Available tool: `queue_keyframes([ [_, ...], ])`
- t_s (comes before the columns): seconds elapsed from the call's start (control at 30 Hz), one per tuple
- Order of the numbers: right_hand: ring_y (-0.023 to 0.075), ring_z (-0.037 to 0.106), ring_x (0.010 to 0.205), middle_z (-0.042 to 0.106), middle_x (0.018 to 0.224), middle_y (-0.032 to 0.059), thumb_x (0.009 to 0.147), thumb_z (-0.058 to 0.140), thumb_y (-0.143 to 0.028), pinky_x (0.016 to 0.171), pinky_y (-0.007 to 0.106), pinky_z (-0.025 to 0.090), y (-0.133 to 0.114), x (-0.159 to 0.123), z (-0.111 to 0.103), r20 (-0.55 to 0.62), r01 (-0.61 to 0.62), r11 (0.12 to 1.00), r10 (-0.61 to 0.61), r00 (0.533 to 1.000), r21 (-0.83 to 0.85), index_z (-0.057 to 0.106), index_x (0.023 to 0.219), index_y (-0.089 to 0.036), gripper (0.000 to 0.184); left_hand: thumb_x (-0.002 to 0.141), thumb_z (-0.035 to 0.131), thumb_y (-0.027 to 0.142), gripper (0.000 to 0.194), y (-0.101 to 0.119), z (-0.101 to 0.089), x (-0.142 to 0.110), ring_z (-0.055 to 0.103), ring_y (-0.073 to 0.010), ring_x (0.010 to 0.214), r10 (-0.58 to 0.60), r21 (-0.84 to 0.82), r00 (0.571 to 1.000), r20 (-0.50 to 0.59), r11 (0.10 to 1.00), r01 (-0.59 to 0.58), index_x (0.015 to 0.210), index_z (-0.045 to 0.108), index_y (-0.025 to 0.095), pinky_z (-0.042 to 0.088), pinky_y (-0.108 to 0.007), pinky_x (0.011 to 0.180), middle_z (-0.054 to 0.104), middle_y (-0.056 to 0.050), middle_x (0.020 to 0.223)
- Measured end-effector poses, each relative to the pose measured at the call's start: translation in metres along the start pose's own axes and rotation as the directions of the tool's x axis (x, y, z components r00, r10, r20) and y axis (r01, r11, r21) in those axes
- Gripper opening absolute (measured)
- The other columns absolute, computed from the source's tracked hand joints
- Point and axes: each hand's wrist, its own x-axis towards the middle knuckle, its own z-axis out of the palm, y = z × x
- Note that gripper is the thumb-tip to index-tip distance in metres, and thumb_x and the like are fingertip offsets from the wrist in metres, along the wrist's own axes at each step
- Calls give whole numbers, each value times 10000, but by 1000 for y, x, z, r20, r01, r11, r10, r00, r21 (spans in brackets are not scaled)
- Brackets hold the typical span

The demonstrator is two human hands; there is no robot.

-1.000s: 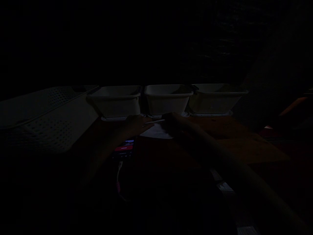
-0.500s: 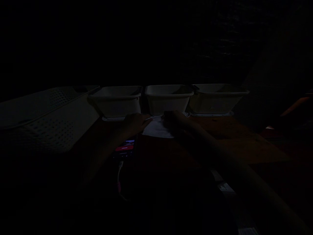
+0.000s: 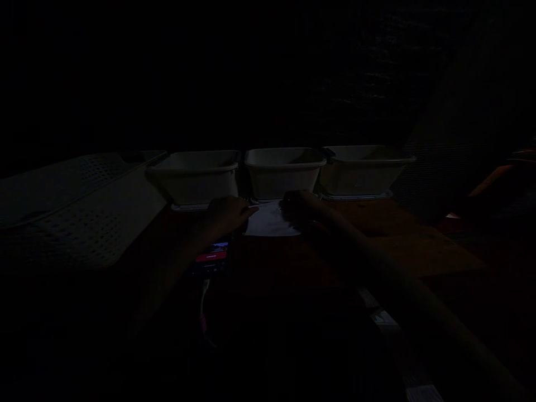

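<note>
The scene is very dark. My left hand (image 3: 228, 215) and my right hand (image 3: 299, 204) rest on either side of a pale flat sheet (image 3: 270, 222) lying on a wooden table (image 3: 402, 234), just in front of the middle white tub (image 3: 285, 170). Each hand touches an edge of the sheet. Their fingers are too dim to make out. A lit phone (image 3: 211, 258) with a red band on its screen lies under my left wrist, and a cable (image 3: 204, 312) runs from it toward me.
Three white tubs stand in a row at the back: left (image 3: 195, 176), middle, right (image 3: 362, 167). A perforated white lid or crate (image 3: 79, 218) lies tilted at the left. Something orange (image 3: 488, 178) shows at the far right.
The sheet now lies flatter and closer to the middle tub. Both hands have shifted slightly forward with it, and a thin pale strip seen earlier above it no longer shows.
</note>
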Motion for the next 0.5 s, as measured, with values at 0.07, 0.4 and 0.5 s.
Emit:
queue_keyframes([
  [0.07,196,698,904,771,1072,137,934,597,-226,683,228,405,0,1,3,-17,31,998,-30,999,48,742,1140,-112,276,1058,446,541,448,-1,0,0,707,-233,895,15,-22,1000,-17,1000,-16,1068,761,223,377,-279,681,772,-76,991],
  [0.4,168,622,795,736,926,97,843,596,-304,720,256,426,3,9,22,-167,313,880,-269,948,358,702,973,-90,272,1069,460,457,357,1,2,0,701,-204,956,72,-106,997,5,992,-71,1177,737,258,398,-257,710,763,-43,1108],
  [0.5,162,614,778,729,919,111,909,555,-343,698,253,415,-3,6,20,-144,300,890,-265,953,343,691,1013,-86,309,1089,435,405,348,5,3,-2,705,-212,952,70,-80,997,19,994,-68,1232,709,245,418,-263,737,761,-62,1096],
])
